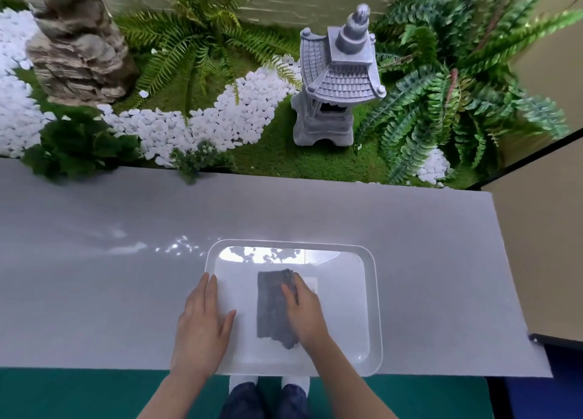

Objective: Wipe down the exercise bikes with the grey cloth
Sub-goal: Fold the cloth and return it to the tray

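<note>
A grey cloth (272, 308) lies flat inside a clear plastic tray (372, 308) on a white counter. My right hand (304, 314) lies over the cloth's right side, and its fingers curl round the cloth's upper right corner, which is lifted. My left hand (202, 324) rests flat with straight fingers on the tray's left rim. No exercise bike is in view.
The white counter (110, 276) spans the view, its front edge near my body and its right end at about (517, 292). Behind it lies a decorative garden with a grey stone lantern (337, 84), white pebbles (220, 116), ferns (441, 97) and a rock (75, 43). Green floor (79, 393) lies below.
</note>
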A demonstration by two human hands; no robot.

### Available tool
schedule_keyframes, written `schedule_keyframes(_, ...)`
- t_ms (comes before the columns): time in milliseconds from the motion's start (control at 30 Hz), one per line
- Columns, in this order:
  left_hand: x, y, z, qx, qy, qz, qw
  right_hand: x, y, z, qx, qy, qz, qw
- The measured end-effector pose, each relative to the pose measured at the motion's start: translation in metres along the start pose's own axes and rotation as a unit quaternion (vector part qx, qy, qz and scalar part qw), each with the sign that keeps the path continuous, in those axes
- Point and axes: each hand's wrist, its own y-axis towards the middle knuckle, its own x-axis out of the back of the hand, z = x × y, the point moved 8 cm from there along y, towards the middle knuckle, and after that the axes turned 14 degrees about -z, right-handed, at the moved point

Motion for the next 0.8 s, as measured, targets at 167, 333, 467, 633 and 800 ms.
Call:
schedule_keyframes(167,-0.006,-0.004,0.003,-0.006,-0.037,-0.031,0.999,0.02,0.014,-0.026,0.007,-0.044,-0.045,0.998)
schedule_keyframes(333,-0.008,-0.006,0.002,-0.017,-0.04,-0.037,0.998,0.04,0.014,-0.036,0.031,-0.196,-0.159,0.967)
schedule_keyframes(467,-0.009,-0.007,0.003,-0.019,-0.041,-0.03,0.999,0.048,0.003,-0.019,0.133,-0.261,-0.232,0.927)
schedule_keyframes(633,-0.009,-0.006,0.002,-0.026,-0.034,-0.038,0.998,0.007,-0.008,-0.036,0.261,-0.386,-0.04,0.884)
schedule_keyframes(800,-0.012,-0.006,0.005,-0.03,-0.01,-0.034,0.999,0.008,-0.005,-0.047,0.269,-0.467,-0.027,0.842)
